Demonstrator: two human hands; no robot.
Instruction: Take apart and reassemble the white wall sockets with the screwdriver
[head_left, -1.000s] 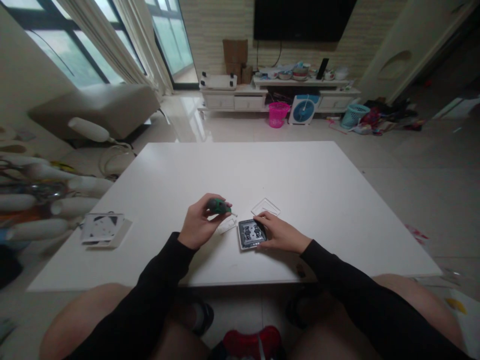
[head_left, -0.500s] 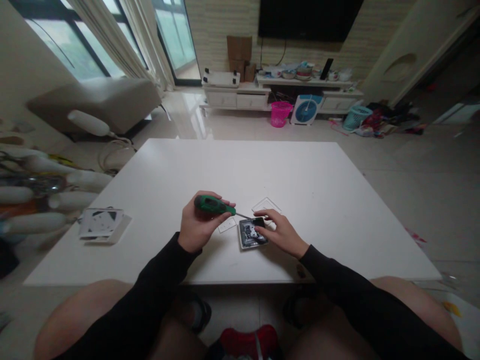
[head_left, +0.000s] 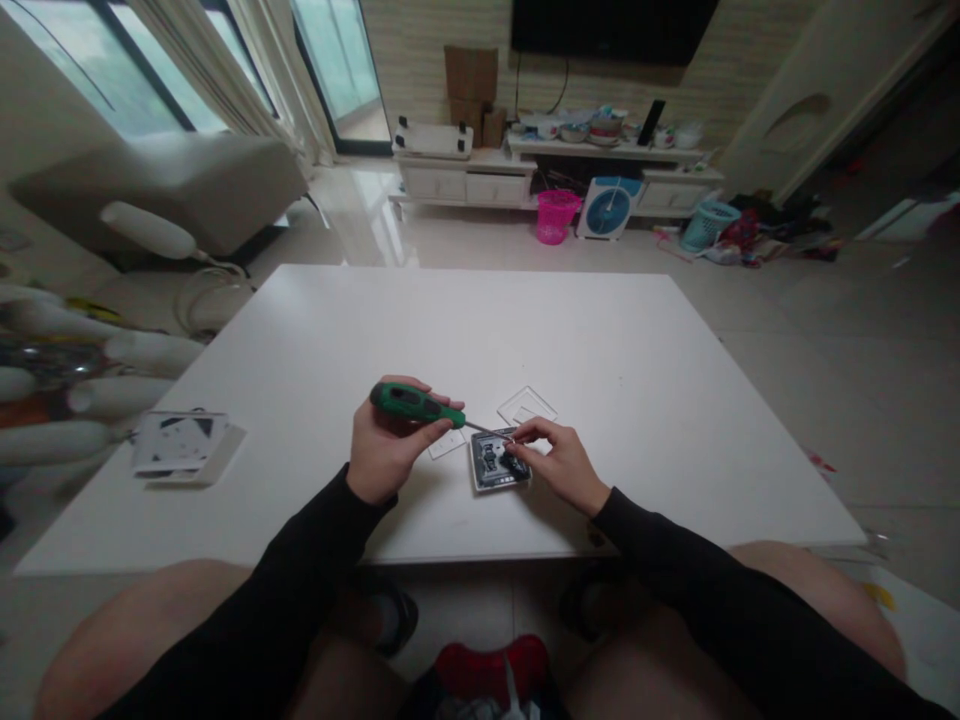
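My left hand (head_left: 384, 450) is closed around the green and black handle of a screwdriver (head_left: 416, 403). Its thin shaft points right, with the tip by the fingertips of my right hand (head_left: 561, 462). Those fingers are pinched together near the tip; what they hold, if anything, is too small to make out. Below them lies a square device (head_left: 486, 474), which looks like a wall switch, with a pale rim and a dark inside. My fingers cover its upper right part. A small white plate (head_left: 448, 444) and a thin square frame (head_left: 527, 391) lie just behind it.
The white table (head_left: 360, 330) spans the space before me. On its left side rests a white boxy item (head_left: 180, 445) with dark markings. White cylindrical pieces (head_left: 150, 353) stand beyond the left edge. Across the floor are a pink basket (head_left: 556, 218) and a blue fan (head_left: 609, 210).
My right fingers have lifted from over the device and drawn together at the screwdriver's tip. The left hand keeps its hold on the screwdriver. The whole view has shifted slightly.
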